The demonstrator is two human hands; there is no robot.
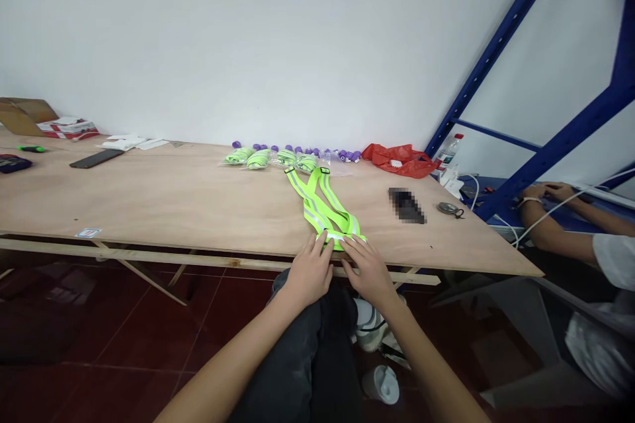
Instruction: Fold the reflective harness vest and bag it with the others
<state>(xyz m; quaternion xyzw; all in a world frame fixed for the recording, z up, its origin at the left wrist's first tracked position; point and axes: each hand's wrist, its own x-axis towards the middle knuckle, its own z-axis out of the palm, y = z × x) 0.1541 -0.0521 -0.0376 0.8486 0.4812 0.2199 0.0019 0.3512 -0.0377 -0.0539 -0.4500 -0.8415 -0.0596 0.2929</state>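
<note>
A neon yellow-green reflective vest (313, 203) made of straps with silver stripes lies on the wooden table, its black buckles toward the wall. Its lower band runs along the table's front edge. My left hand (311, 269) rests its outstretched fingertips on the left part of this band. On the right part lie the fingers of my right hand (368, 272), also stretched out, with the thumb apart. Both hands are open. Behind the vest, several clear bags (258, 158) hold folded straps of the same colour.
Several purple rolls (288, 147) line the wall beside a red plastic bag (401, 160). To the right are a blurred-out dark object (407, 205), a round metal item (449, 209) and a bottle (449, 152). Blue shelf posts (546, 165) stand before another person's arms (555, 225).
</note>
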